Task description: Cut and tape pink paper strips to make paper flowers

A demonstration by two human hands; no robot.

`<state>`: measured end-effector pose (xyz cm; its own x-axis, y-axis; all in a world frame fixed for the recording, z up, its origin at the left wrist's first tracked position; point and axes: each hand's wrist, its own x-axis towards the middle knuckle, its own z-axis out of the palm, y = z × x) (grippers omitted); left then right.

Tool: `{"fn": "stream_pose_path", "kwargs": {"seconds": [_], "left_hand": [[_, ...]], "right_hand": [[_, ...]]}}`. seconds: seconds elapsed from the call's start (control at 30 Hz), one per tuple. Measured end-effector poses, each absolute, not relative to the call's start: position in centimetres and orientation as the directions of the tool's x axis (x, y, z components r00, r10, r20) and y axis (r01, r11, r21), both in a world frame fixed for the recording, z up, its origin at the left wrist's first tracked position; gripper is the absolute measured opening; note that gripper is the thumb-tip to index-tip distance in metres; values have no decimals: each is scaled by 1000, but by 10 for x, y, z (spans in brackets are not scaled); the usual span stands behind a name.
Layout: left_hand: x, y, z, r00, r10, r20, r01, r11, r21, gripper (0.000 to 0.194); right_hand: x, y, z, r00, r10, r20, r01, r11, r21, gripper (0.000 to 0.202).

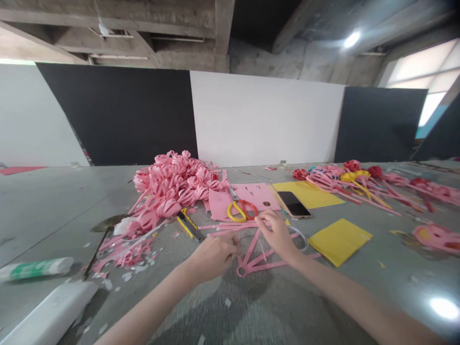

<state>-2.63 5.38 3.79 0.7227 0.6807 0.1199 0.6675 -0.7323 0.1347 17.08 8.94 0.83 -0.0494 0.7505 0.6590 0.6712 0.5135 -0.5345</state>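
Pink paper strips (268, 265) fan out from a small pink ring (242, 271) on the grey table. My left hand (215, 254) is at the left of the fan, its fingers bent together; what they hold, if anything, is too small to make out. Over the upper strips is my right hand (276, 235), thumb and fingers pinched near the top of one strip. A clear tape roll (304, 239) lies partly behind my right hand. Just beyond the hands are scissors (237, 211) with one yellow and one red handle, resting on pink sheets (266, 194).
Pink paper curls (176, 184) are heaped at back left, near a yellow-black cutter (189, 225). A phone (293, 204), yellow sheets (339, 241) and paper flowers (354, 176) lie to the right. At left are a glue stick (39, 269) and a white box (53, 311).
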Motion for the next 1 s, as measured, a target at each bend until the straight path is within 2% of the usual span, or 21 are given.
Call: {"fn": "stream_pose_path", "kwargs": {"seconds": [0.17,0.3,0.5,0.63,0.73,1.0], "left_hand": [[-37,60,35,861,502,80,483,-856,183,47],[-38,62,26,873,475,110,453,-874,178,47],[-36,65,13,824,538,180,508,-840,189,49],[-35,66,6,737,614,283,577,-789,208,46],[-34,66,3,645,691,327,673,-716,185,43],[-33,66,-2,566,745,353,769,-632,98,28]], "right_hand": [[165,84,-6,-57,718,694,706,520,-480,19],[162,77,-16,-116,675,729,734,553,-394,16],[161,64,-13,-165,651,741,721,593,-360,17],[160,59,-8,-222,637,738,701,630,-333,16],[159,57,-6,-246,635,732,693,644,-325,16],[156,53,-5,-297,606,738,691,670,-272,17]]}}
